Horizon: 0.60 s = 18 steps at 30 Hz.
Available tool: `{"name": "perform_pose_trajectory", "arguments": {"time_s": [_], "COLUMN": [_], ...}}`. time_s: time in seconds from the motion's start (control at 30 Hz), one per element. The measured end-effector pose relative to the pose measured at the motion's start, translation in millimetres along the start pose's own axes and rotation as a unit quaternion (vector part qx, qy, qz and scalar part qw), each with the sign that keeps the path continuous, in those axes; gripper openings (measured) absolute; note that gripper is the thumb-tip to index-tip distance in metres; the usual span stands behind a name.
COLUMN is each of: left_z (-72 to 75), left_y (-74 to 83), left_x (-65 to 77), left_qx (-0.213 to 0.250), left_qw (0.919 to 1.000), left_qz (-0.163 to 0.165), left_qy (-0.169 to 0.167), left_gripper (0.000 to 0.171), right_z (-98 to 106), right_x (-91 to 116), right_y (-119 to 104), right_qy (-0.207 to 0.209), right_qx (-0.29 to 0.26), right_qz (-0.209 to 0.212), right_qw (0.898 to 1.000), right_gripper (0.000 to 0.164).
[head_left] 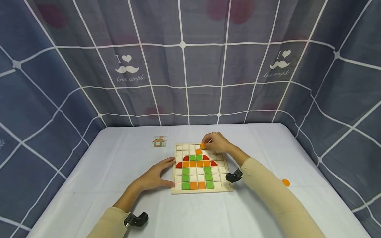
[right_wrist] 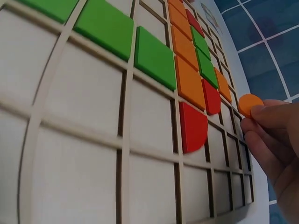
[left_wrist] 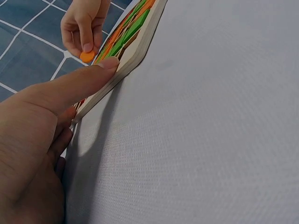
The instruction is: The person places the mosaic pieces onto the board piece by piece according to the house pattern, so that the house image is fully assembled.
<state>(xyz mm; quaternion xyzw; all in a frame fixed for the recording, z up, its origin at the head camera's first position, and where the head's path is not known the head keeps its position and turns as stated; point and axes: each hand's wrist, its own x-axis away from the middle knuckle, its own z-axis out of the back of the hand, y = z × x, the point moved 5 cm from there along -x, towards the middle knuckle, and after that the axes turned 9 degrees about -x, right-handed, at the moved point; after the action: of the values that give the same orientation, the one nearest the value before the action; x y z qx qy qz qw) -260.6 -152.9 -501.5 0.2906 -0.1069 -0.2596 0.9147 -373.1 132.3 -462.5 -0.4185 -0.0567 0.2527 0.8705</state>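
Note:
My right hand (head_left: 216, 142) pinches an orange round piece (right_wrist: 250, 105) between thumb and fingers, over the far edge of a wooden grid board (head_left: 226, 185). On the board lie green square pieces (head_left: 186, 178), orange squares (head_left: 193, 185) and red curved pieces (head_left: 213, 163), forming a mushroom-like picture. In the left wrist view, the thumb of my left hand (head_left: 155, 176) touches the board's rim, its other fingers reaching along the same side. The undersides of those fingers are hidden.
Beyond the board's left corner lies a small pattern card (head_left: 159, 141) with a coloured grid. Another orange round piece (head_left: 286, 182) sits on the white tablecloth (head_left: 256, 211), right of my right forearm. A grey checked curtain (head_left: 202, 66) surrounds the table's back and sides.

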Motion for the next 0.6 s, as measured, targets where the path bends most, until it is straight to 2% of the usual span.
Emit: {"name": "perform_pose_trajectory", "arguments": {"time_s": [0.2,0.6], "left_z": [1.3,-0.3], "left_y": [-0.4,-2.5], "left_x": [-0.3,-1.3], "left_qx": [-0.001,0.003], "left_qw": [1.0000,1.0000], "left_qz": [-0.005,-0.001], "left_qy": [0.001,-0.001], "left_gripper": [0.099,0.099], "right_z": [-10,-18], "right_x": [-12,-18], "right_y": [4,1], "right_qy": [0.011,0.000], "right_qx": [-0.019,0.005], "right_qz": [-0.008,-0.042], "right_qw": [1.000,0.999], "right_gripper": [0.007,0.007]}}
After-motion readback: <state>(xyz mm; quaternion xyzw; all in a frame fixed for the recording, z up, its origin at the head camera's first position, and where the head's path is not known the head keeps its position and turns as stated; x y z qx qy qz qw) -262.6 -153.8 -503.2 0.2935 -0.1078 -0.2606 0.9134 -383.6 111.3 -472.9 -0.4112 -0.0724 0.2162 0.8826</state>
